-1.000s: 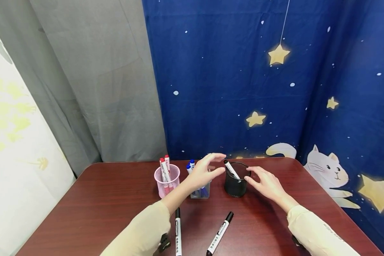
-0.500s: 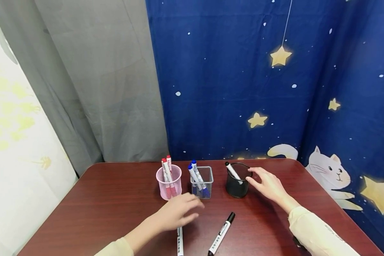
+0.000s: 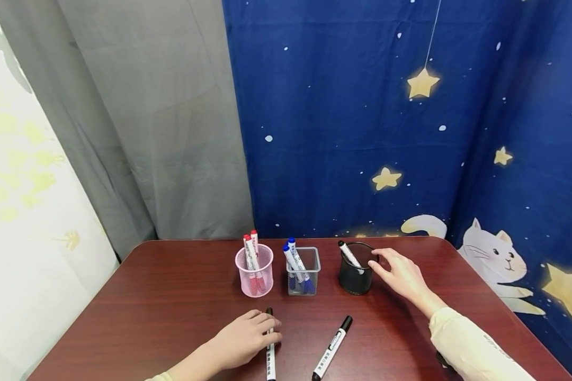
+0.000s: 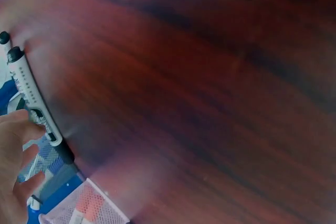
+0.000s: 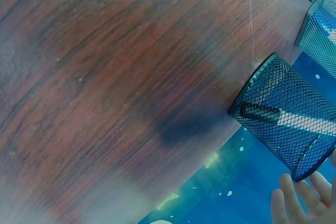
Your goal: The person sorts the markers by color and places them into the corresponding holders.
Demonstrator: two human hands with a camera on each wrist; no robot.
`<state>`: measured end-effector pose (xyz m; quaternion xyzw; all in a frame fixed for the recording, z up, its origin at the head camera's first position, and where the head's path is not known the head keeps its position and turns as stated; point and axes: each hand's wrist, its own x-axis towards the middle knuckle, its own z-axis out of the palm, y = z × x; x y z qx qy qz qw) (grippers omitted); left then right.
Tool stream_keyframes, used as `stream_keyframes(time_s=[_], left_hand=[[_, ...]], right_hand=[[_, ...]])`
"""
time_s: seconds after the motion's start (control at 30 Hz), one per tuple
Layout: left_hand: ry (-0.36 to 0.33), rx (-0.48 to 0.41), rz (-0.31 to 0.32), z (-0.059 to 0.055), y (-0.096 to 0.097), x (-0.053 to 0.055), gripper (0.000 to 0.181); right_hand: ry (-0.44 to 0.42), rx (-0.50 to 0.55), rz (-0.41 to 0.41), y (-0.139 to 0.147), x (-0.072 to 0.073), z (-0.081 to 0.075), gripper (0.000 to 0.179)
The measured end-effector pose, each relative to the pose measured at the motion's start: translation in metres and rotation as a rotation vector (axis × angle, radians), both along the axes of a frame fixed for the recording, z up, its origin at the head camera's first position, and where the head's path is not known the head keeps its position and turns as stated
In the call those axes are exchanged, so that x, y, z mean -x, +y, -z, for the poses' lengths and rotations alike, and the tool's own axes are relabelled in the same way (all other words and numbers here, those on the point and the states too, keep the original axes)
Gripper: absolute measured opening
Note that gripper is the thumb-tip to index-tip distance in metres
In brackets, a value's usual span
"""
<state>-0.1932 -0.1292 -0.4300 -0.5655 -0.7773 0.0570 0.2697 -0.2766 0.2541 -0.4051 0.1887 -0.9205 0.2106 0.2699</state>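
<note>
My left hand (image 3: 243, 337) reaches over a black-capped whiteboard marker (image 3: 270, 355) on the table, its fingers loosely bent across the barrel. In the left wrist view the fingertips (image 4: 35, 129) overlap that marker's side. My right hand (image 3: 402, 275) is beside a black mesh pen cup (image 3: 355, 280), thumb and fingers apart right at its rim. A black-capped marker (image 3: 349, 254) leans inside this cup; the right wrist view shows it through the mesh. Another black marker (image 3: 332, 348) lies slanted on the table between the hands.
A pink mesh cup (image 3: 256, 288) with red markers (image 3: 251, 254) stands at the back left. Next to it is a grey square mesh holder (image 3: 310, 288) with blue markers (image 3: 293, 259). The brown table (image 3: 171, 286) ends at curtains (image 3: 324, 132) behind.
My left hand has moved from beside the black cup down and left to the marker on the table. The right hand stays at the cup's rim.
</note>
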Motion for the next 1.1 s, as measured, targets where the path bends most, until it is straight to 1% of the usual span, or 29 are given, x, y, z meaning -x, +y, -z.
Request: stream_keyframes(time_s=[0.1,0.2,0.3,0.4,0.53,0.67,0.77,0.9,1.1], left_hand=[[0.014,0.028,0.011,0.004,0.001,0.001,0.024],[0.033,0.065,0.0,0.008,0.0,0.002,0.023],[0.058,0.086,-0.006,0.012,0.001,0.004,0.019],[0.092,0.084,-0.002,0.013,0.003,0.005,0.014],[0.143,0.067,0.009,0.013,0.004,0.005,0.01],[0.161,0.068,0.005,0.012,0.004,0.004,0.008],[0.164,0.074,-0.003,0.01,0.002,0.002,0.004],[0.167,0.074,-0.003,0.008,0.001,-0.001,0.003],[0.162,0.062,0.004,0.005,0.001,-0.004,0.009]], right_hand=[[-0.004,-0.001,0.003,0.0,0.0,0.0,0.033],[-0.008,0.001,0.004,0.0,-0.001,0.0,0.034],[-0.01,0.002,0.006,0.0,-0.001,0.001,0.035],[-0.007,0.002,0.008,0.001,0.0,0.001,0.035],[-0.001,0.003,0.006,0.0,0.0,0.001,0.035],[0.002,0.002,0.006,0.0,0.0,0.001,0.034],[0.006,0.002,0.006,0.0,0.0,0.001,0.033],[0.009,0.003,0.005,0.0,0.0,0.001,0.033],[-0.001,0.011,-0.003,0.0,-0.001,0.001,0.035]])
